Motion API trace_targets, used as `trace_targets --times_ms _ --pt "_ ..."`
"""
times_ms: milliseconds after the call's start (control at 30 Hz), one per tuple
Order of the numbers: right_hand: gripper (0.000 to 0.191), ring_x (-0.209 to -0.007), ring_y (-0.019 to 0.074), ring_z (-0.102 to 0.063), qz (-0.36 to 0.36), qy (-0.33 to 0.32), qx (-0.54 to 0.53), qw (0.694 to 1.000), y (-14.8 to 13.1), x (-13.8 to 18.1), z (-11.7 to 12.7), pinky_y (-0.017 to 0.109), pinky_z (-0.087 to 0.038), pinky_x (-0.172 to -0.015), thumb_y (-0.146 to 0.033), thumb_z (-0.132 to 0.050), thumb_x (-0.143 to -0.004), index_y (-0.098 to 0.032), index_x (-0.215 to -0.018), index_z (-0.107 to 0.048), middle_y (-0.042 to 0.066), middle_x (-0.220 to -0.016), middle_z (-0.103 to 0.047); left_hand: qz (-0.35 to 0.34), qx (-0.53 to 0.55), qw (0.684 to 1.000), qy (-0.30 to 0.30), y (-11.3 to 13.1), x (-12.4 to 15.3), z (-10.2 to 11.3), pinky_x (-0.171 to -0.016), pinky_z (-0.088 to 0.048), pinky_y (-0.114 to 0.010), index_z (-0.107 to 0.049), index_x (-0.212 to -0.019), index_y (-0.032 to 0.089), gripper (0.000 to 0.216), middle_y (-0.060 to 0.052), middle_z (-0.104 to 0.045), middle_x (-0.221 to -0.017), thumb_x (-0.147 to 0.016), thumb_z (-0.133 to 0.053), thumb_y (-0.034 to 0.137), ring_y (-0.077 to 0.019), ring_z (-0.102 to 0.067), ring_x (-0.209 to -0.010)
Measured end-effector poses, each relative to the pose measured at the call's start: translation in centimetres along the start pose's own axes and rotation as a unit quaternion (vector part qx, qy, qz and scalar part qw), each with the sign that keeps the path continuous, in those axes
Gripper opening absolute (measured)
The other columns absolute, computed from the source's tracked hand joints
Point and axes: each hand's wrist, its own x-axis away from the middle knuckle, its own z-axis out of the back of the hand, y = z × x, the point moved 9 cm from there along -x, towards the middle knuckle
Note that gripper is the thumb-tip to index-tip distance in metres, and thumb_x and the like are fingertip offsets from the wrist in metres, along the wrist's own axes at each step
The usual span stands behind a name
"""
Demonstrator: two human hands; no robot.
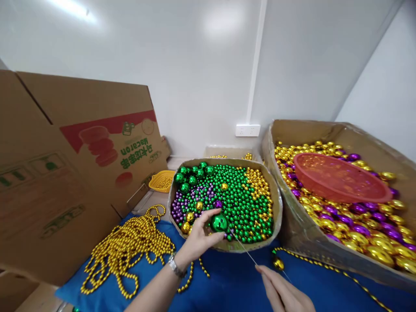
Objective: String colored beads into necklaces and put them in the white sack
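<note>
My left hand, wearing a metal watch on the wrist, pinches a large shiny green ball between thumb and fingers above the bead box. In my right hand, the closed fingers grip a long thin needle. Its far end reaches the green ball's lower right side; whether it has entered cannot be seen. A thin thread trails behind the right hand, near a gold ball and a string of gold beads. Under my left hand, the cardboard box holds small green, purple and gold beads with larger balls.
A larger box of gold and purple balls stands right, with a red basket on top. Gold bead strands lie on blue cloth at left. A yellow basket and a tall carton stand behind.
</note>
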Motion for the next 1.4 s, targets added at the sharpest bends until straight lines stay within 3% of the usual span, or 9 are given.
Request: trace_targets --times_ms 133,333,567,1033,1200,1333,1400 --pt "0.026 -0.08 0.0141 -0.072 0.007 -0.002 0.049 0.999 0.0 0.6 0.2 0.017 -0.057 -0.071 -0.02 -0.039 -0.094 -0.018 -0.109 -0.06 0.005 -0.094 -0.074 -0.104 -0.178 0.978 -0.023 1.9 0.6 -0.6 -0.107 -0.031 -0.044 -0.055 -0.125 0.027 0.053 -0.009 -0.048 -0.131 -0.075 -0.069 0.019 -0.0269 -0.043 -0.124" --pt "0.027 -0.075 0.0135 -0.072 0.022 -0.004 0.075 0.997 0.1 0.8 0.2 0.018 -0.057 -0.067 -0.018 -0.039 -0.093 -0.018 -0.107 -0.062 0.004 -0.091 -0.074 -0.129 -0.232 0.964 -0.012 1.8 0.9 -0.6 -0.107 -0.032 -0.047 -0.045 -0.131 0.025 0.061 -0.009 -0.049 -0.131 -0.074 -0.068 0.018 -0.0271 -0.04 -0.126" --pt "0.026 -0.072 0.0134 -0.071 0.034 -0.025 0.104 0.994 -0.1 1.0 0.1 0.02 -0.057 -0.065 -0.017 -0.037 -0.093 -0.017 -0.106 -0.06 0.003 -0.088 -0.074 -0.147 -0.255 0.956 -0.013 1.8 1.2 -0.5 -0.104 -0.037 -0.044 -0.047 -0.128 0.023 0.054 -0.01 -0.049 -0.13 -0.077 -0.066 0.021 -0.0258 -0.044 -0.123" --pt "0.025 -0.075 0.0141 -0.071 0.05 -0.037 0.119 0.991 0.3 1.2 0.1 0.02 -0.056 -0.064 -0.018 -0.038 -0.093 -0.017 -0.108 -0.058 0.004 -0.091 -0.074 -0.154 -0.244 0.958 -0.005 1.1 0.8 -0.3 -0.104 -0.036 -0.046 -0.048 -0.127 0.024 0.053 -0.01 -0.049 -0.131 -0.077 -0.066 0.02 -0.0265 -0.044 -0.123" --pt "0.03 -0.063 0.0152 -0.07 0.053 -0.039 0.153 0.986 0.2 1.3 -0.2 0.023 -0.055 -0.055 -0.018 -0.034 -0.094 -0.016 -0.102 -0.062 0.003 -0.08 -0.073 -0.158 -0.236 0.958 -0.032 1.5 1.3 -1.0 -0.106 -0.034 -0.047 -0.046 -0.131 0.027 0.054 -0.01 -0.043 -0.136 -0.08 -0.062 0.017 -0.0259 -0.041 -0.127" --pt "0.033 -0.06 0.0169 -0.07 0.031 -0.036 0.164 0.985 0.3 1.2 -1.2 0.026 -0.055 -0.051 -0.02 -0.033 -0.095 -0.016 -0.101 -0.065 0.004 -0.076 -0.073 -0.12 -0.137 0.979 -0.087 1.1 2.1 -3.1 -0.107 -0.032 -0.046 -0.057 -0.123 0.028 0.042 -0.009 -0.036 -0.142 -0.082 -0.063 0.021 -0.0283 -0.035 -0.131" --pt "0.032 -0.066 0.0166 -0.071 0.015 -0.027 0.132 0.991 0.3 1.1 -1.6 0.024 -0.056 -0.057 -0.021 -0.033 -0.096 -0.017 -0.102 -0.064 0.005 -0.083 -0.074 -0.078 -0.034 0.993 -0.078 0.4 2.3 -3.8 -0.104 -0.035 -0.044 -0.062 -0.117 0.027 0.033 -0.009 -0.041 -0.138 -0.084 -0.062 0.025 -0.0281 -0.039 -0.128"
